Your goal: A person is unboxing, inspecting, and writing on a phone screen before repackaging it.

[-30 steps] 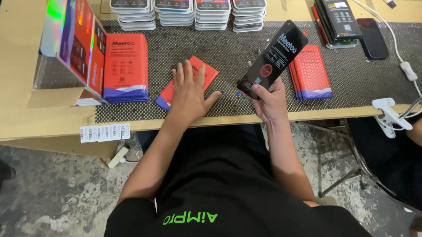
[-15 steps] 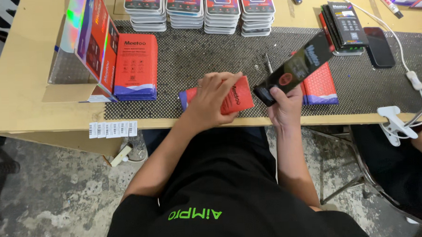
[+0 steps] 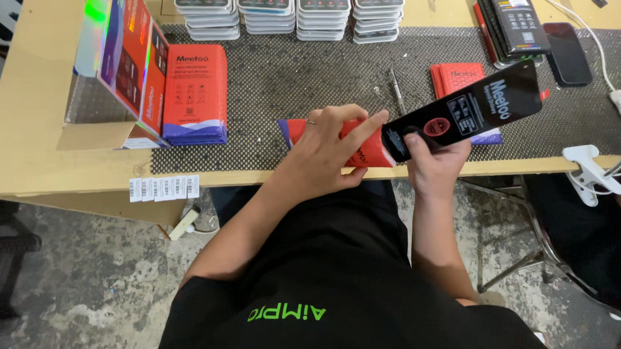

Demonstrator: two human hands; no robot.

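Nearest the body, the right hand [image 3: 430, 165] is gripping the lower end of a long black card [image 3: 463, 114], fingers curled round its near edge, so the card is slanting up and away to the right of that hand, clear of the table. Just to the left, the left hand [image 3: 323, 153] is grasping a red sleeve [image 3: 364, 148], palm lying over it and forefinger stretching along its top towards the black card; the sleeve is sticking out from under the hand on both sides, its right end touching or overlapping the near end of the card, and it is resting near the front edge of the black mat [image 3: 286, 79] that is covering the wooden table [image 3: 20, 136]. Beyond the right hand a small pile of red sleeves [image 3: 458, 76] is lying on the mat, partly behind the card. Well to the left of the left hand a stack of red packets [image 3: 194, 92] is sitting beside an open shiny box [image 3: 114, 64]. Farther off, past both hands, rows of stacked packs [image 3: 298, 13] are lining the far side, with a dark phone [image 3: 568, 52] and a black box [image 3: 518, 19] at the far right.
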